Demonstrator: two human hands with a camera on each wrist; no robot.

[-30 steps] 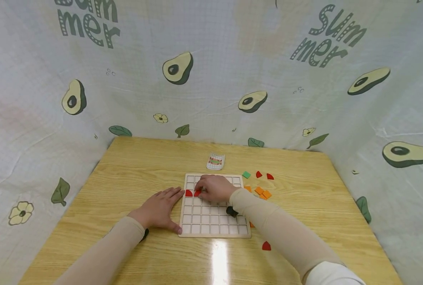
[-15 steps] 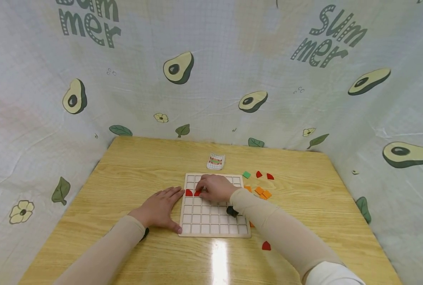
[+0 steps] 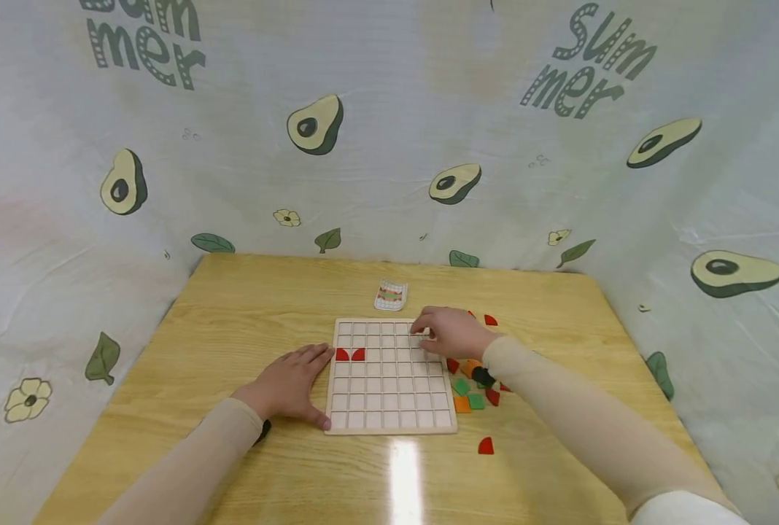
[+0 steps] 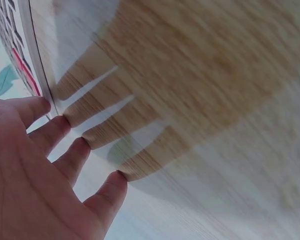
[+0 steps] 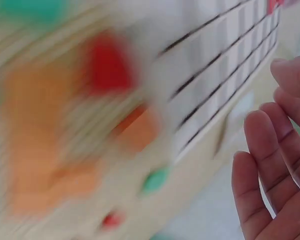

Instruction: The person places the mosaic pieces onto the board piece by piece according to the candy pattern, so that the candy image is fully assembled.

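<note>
A pale wooden grid board [image 3: 389, 383] lies on the table. Two red quarter-circle tiles, a left one [image 3: 342, 355] and a right one [image 3: 359, 354], sit side by side in cells near its left edge. My left hand [image 3: 287, 383] rests along that edge, fingers and thumb spread, fingertips right at the rim. Above the board's upper right corner is my right hand [image 3: 455, 332], fingers gently bent. The right wrist view shows its fingers [image 5: 260, 132] apart with nothing between them.
Right of the board lie loose tiles: an orange square [image 3: 462, 405], a green square [image 3: 476, 402] and several red ones, partly hidden by the right arm. A single red tile [image 3: 486, 445] lies nearer me. Behind the board is a small pattern card [image 3: 390, 295].
My right hand has let go of the second red tile, which now lies in its cell, and has moved right across the board. The left hand has stayed at the board's edge.
</note>
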